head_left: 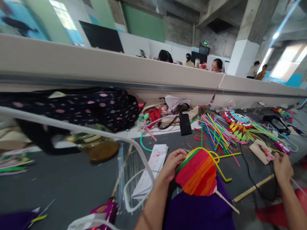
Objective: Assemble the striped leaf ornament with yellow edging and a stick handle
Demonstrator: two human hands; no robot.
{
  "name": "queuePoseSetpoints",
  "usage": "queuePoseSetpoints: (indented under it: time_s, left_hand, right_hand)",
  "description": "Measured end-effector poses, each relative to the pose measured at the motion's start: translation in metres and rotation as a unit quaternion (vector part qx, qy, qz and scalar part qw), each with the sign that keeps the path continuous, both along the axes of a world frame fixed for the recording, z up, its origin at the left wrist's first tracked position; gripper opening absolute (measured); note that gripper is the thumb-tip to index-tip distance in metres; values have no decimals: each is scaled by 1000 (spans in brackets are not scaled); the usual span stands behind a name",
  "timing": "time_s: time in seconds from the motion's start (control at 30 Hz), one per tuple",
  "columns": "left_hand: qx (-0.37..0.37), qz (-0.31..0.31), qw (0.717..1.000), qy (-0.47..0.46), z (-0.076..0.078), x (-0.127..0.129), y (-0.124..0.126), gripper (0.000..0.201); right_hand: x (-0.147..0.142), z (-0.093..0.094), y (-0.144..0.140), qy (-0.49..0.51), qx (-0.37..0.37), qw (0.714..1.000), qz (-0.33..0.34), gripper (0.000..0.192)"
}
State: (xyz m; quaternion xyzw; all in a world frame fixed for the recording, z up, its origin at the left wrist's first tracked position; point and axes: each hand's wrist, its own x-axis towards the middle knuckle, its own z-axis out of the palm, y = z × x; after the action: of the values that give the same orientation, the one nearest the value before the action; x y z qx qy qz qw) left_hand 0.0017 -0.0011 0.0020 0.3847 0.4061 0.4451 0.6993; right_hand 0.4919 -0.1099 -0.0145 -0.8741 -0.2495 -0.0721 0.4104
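My left hand [177, 163] pinches the upper left edge of a round fan [196, 174] covered in green, red, pink and orange stripes. A yellow pipe cleaner [218, 156] runs along the fan's top edge, its bent ends hanging loose on the right. The fan's thin pale handle [227, 201] points down to the right. At the far right my right hand [283, 167] is closed round a pink hot glue gun [270, 156], with a clear glue stick behind the hand. The gun's front is over a pale block [260, 151]. Below the fan lies purple cloth [199, 212].
Behind the fan lies a pile of coloured pipe cleaners [218, 129]. A black phone [185, 124], folded paper [153, 166], a jar [96, 143] and a dotted bag [100, 108] are further left. A white bent tube [103, 132] crosses the left foreground. A wooden stick [253, 188] lies between the hands.
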Motion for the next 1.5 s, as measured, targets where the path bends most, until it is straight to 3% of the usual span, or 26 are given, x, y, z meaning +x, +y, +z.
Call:
queuePoseSetpoints:
  time_s: [0.07, 0.13, 0.23, 0.3, 0.4, 0.53, 0.77, 1.13, 1.5]
  left_hand:
    - [1, 2, 1000, -6, 0, 0, -1, 15]
    - [9, 8, 1000, -8, 1, 0, -2, 14]
    - [19, 11, 1000, -6, 3, 0, -3, 12]
    - [19, 11, 1000, -8, 3, 0, -4, 12]
    - [18, 8, 1000, -16, 4, 0, -4, 11]
    - [27, 9, 999, -15, 5, 0, -4, 11]
    - [42, 15, 999, -11, 8, 0, -7, 9]
    - [43, 25, 999, -6, 14, 1, -9, 8]
    - [55, 34, 998, -5, 16, 1, -12, 9]
  right_hand:
    - [-36, 7, 8, -88, 57, 989, 100, 47]
    - [-88, 17, 22, -106, 112, 957, 248, 38]
    - [-173, 37, 45, -74, 149, 876, 453, 23]
    - [-222, 51, 59, -73, 156, 816, 552, 15]
    - [-271, 67, 77, -97, 139, 744, 646, 15]
    - [-299, 73, 95, -130, 96, 682, 714, 18]
    - [-304, 65, 109, -111, 53, 661, 740, 20]
    - [-299, 59, 114, -105, 35, 655, 748, 24]
    - [-304, 65, 110, -135, 24, 656, 742, 25]
